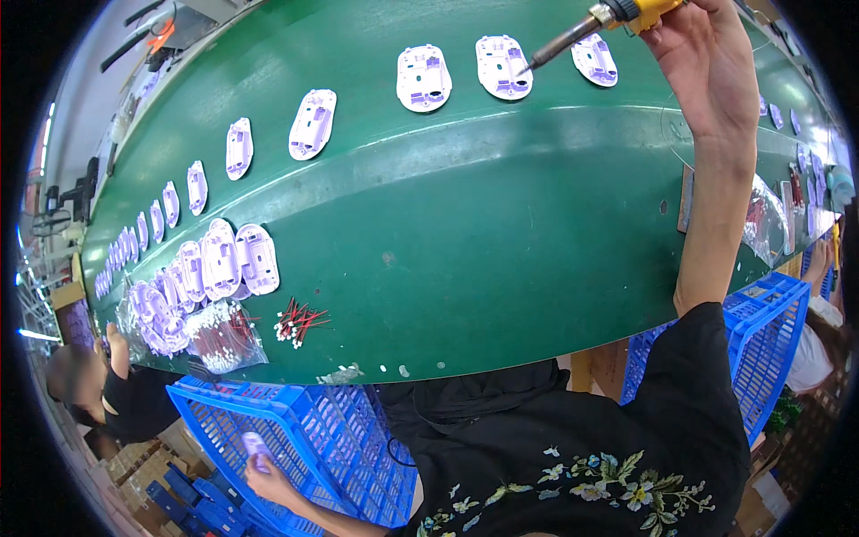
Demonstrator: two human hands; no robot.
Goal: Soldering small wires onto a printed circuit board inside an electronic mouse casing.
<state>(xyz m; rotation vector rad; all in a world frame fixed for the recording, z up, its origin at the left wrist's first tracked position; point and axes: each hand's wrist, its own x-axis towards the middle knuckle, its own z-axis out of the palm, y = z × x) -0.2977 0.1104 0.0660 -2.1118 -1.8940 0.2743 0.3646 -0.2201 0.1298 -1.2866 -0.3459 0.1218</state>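
My right hand point(711, 76) is raised at the far right, closed around the yellow handle of a soldering iron point(564, 40). Its pointed metal tip is over a white and lilac plastic shell point(504, 67) on the green table. Another shell point(423, 79) lies left of that one, and a third shell point(595, 61) is partly behind the iron. Low on the left, my left hand point(271, 483) grips a small lilac plastic shell point(257, 445) by its lower end. That hand is below the table edge, in front of a blue plastic crate point(304, 438).
A row of shells curves away left along the green table point(465, 259). Near its front edge lie piled shells point(219, 259), a bag of wires point(224, 338) and loose red wires point(300, 322). Another blue crate point(769, 313) stands right. Co-workers sit at left point(134, 403) and right point(819, 340).
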